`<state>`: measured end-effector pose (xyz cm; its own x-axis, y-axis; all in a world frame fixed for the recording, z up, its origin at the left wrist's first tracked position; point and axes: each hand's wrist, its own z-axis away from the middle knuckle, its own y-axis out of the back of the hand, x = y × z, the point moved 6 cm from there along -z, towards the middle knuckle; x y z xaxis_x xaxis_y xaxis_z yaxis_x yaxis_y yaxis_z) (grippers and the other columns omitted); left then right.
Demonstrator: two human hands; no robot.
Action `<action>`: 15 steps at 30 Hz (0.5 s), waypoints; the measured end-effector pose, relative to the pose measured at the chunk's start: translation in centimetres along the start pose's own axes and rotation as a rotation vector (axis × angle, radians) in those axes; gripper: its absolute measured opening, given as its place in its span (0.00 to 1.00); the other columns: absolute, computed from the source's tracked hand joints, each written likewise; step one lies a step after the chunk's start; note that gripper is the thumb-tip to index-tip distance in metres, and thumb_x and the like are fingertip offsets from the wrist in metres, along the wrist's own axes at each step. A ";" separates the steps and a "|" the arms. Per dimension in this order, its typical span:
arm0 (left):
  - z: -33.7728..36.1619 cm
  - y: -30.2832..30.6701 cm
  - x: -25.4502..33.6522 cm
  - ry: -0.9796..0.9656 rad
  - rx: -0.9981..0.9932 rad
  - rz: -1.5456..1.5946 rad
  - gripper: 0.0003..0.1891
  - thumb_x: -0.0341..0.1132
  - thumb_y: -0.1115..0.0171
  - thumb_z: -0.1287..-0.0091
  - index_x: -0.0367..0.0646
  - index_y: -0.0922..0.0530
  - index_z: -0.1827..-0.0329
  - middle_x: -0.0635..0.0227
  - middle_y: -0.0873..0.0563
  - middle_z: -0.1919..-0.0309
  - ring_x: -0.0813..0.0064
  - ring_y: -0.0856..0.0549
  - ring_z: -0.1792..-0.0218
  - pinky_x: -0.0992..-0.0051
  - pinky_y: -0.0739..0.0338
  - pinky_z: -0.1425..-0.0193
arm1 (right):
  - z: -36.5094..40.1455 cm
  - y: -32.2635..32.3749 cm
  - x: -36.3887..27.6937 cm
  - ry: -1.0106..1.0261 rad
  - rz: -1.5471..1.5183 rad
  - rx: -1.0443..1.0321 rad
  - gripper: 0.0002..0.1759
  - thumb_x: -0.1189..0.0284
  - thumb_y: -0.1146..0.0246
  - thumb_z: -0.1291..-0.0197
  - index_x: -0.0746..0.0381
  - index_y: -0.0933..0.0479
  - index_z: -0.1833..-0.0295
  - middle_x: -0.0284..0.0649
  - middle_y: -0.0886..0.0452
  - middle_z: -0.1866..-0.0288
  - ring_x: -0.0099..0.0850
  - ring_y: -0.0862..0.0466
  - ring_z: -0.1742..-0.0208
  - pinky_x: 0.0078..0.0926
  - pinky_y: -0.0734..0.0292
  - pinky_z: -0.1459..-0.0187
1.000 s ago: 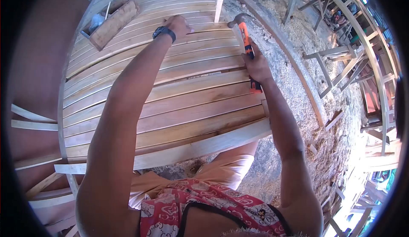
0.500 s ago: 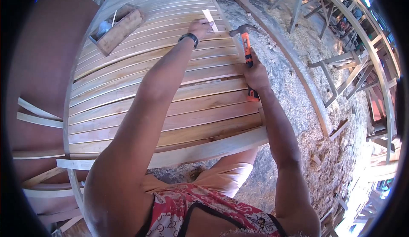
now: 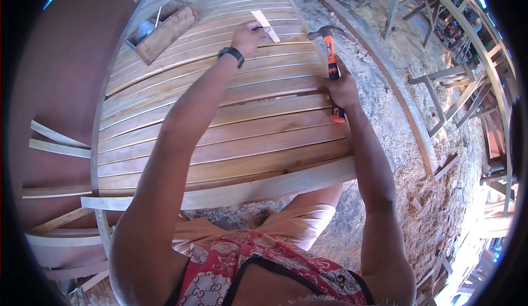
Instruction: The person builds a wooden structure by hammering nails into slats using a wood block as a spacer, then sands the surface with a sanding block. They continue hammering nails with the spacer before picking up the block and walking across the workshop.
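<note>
My right hand [image 3: 343,89] is wrapped round the black-and-orange grip of a claw hammer [image 3: 330,50]. The hammer's head points away from me, by the right edge of a slatted wooden panel [image 3: 275,108]. Further up the panel, my left hand [image 3: 249,38] pinches a short pale wood strip [image 3: 266,26] between its fingers, just over the slats. Some dark thing shows at those fingertips, too small to name. A dark watch [image 3: 231,56] is on my left wrist.
An open wooden box [image 3: 168,33] with a plastic bag and a stick in it rests on the panel's far left. Right of the panel, a long timber [image 3: 379,75] lies on the shaving-strewn ground. Wooden frames [image 3: 456,86] stand at far right; loose strips [image 3: 60,148] jut out at left.
My left hand has shifted left across the slats, carrying the pale strip away from the panel's right edge. The hammer stays in my right hand near that edge. The camera view has turned slightly.
</note>
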<state>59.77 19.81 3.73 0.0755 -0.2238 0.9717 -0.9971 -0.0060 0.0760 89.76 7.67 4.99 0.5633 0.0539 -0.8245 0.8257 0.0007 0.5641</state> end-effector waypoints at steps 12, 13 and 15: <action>-1.4 -7.3 -1.0 -0.259 0.126 -0.357 0.12 0.39 0.40 0.25 0.38 0.18 0.53 0.58 0.12 0.66 0.65 0.13 0.65 0.66 0.21 0.55 | 14.0 -1.7 -3.4 -0.087 -0.381 -0.336 0.33 0.74 0.35 0.43 0.69 0.32 0.31 0.37 0.20 0.74 0.24 0.19 0.77 0.24 0.24 0.76; -1.3 -7.1 -0.5 -0.251 0.129 -0.359 0.12 0.38 0.40 0.25 0.38 0.19 0.52 0.56 0.12 0.64 0.63 0.12 0.63 0.65 0.21 0.55 | 15.1 -2.6 -3.1 -0.167 -0.388 -0.427 0.33 0.73 0.34 0.43 0.70 0.31 0.31 0.38 0.19 0.73 0.27 0.18 0.77 0.26 0.23 0.74; -0.6 -7.4 0.1 -0.270 0.085 -0.394 0.14 0.42 0.41 0.25 0.39 0.20 0.51 0.52 0.13 0.63 0.57 0.13 0.63 0.63 0.21 0.55 | 15.4 -3.3 -2.8 -0.249 -0.399 -0.517 0.33 0.72 0.33 0.43 0.70 0.30 0.32 0.39 0.17 0.72 0.29 0.18 0.77 0.28 0.22 0.72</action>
<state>67.20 20.43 3.43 0.4535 -0.4332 0.7789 -0.8913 -0.2187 0.3973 85.92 -7.90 4.77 0.2611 -0.2794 -0.9240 0.8852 0.4512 0.1137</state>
